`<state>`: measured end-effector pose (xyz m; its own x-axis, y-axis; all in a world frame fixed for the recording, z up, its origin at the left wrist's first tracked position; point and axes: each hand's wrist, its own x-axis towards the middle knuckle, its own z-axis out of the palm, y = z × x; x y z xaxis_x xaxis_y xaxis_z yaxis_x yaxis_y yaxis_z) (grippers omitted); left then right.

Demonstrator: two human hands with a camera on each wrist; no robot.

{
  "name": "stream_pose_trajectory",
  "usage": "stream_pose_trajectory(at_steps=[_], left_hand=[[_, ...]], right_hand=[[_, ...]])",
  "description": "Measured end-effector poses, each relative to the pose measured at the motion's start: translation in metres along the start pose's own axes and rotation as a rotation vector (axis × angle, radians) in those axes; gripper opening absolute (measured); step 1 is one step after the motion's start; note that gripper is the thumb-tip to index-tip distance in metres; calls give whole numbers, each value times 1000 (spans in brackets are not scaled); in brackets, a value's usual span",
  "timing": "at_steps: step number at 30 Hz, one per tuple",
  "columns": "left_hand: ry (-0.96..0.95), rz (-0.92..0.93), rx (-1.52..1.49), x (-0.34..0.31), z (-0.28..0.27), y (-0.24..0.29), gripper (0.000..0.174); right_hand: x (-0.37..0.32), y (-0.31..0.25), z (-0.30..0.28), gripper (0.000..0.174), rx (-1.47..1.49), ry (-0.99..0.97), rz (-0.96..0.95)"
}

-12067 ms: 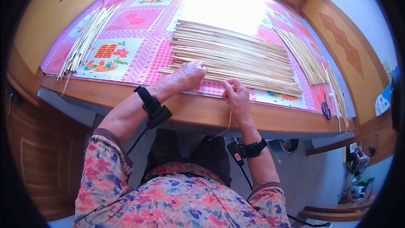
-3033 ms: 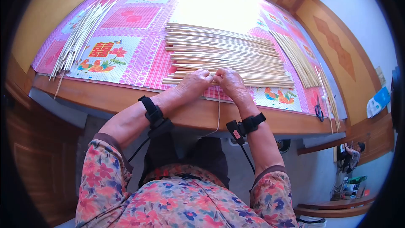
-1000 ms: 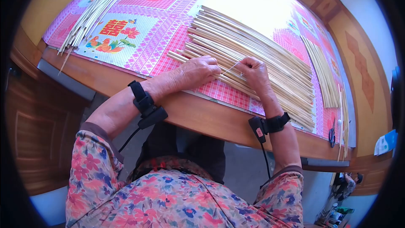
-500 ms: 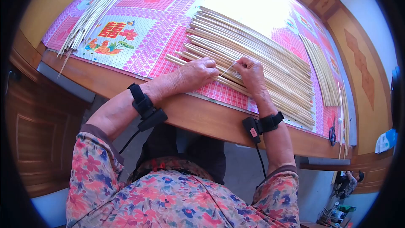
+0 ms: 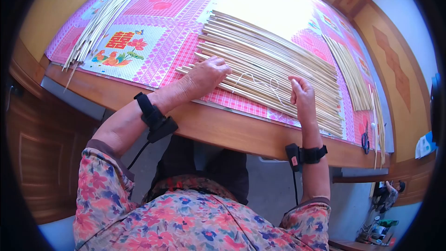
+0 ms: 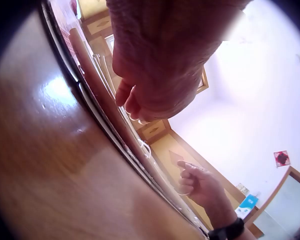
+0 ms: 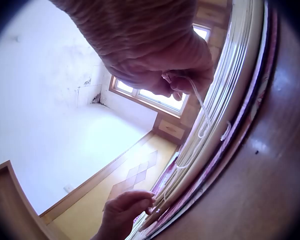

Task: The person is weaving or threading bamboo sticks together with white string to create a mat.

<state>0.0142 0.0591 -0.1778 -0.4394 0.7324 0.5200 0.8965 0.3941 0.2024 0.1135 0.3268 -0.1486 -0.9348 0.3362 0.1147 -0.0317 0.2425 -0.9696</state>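
Note:
A row of pale sticks [image 5: 274, 51] lies side by side on the patterned cloth. The left hand [image 5: 206, 76] grips the near sticks close to their left ends, fingers curled over them. White string [image 5: 274, 86] loops loosely across the sticks between both hands. Above the sticks' near edge, the right hand [image 5: 303, 94] pinches the string between thumb and curled fingers. In the right wrist view, string [image 7: 202, 107] hangs from the right hand [image 7: 155, 60]. The left hand [image 6: 160, 75] fills the top of the left wrist view, its fingertips partly hidden.
A bundle of thin white sticks [image 5: 100, 23] lies at the table's left. More sticks [image 5: 348, 72] lie at the right, near dark scissors [image 5: 365, 143] and a few loose sticks [image 5: 377, 125]. The wooden table edge [image 5: 241, 128] runs before the person. Another person [image 5: 388, 195] is at the far right.
The right hand has moved right and away from the left hand; the string, taut between the hands earlier, now lies in slack loops. The left hand still holds the near sticks.

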Motion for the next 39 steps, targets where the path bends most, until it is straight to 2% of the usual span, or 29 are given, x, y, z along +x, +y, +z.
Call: stream_pose_trajectory(at_steps=[2,7,10,12,15,17,20,26,34,39], left_hand=[[-10,14,72,2,2,-7,8],[-144,227,187,5,2,-14,7],[-156,297,167,6,-1,-15,8],[-146,275,151,5,-3,-12,9],[-104,266,158,0,4,-11,12],[-72,271,191,-5,5,-12,14],[-31,249,196,-5,4,-9,16],[-45,226,203,-2,2,-6,17],[-279,285,302,1,-14,7,14],[-299,270,317,-1,-13,8,12]], right_hand=[[-9,3,-5,19,-9,-55,18],[-22,-14,-31,21,120,-17,-7],[-26,-42,-37,23,204,78,-80],[-25,-50,-34,24,226,159,-205],[-19,-37,-16,24,59,159,-264],[-9,-9,-7,24,129,112,-271],[-5,26,3,23,270,132,-17],[-1,36,-2,23,158,61,-4],[0,39,-2,23,143,29,-27],[1,38,0,23,105,20,-46]])
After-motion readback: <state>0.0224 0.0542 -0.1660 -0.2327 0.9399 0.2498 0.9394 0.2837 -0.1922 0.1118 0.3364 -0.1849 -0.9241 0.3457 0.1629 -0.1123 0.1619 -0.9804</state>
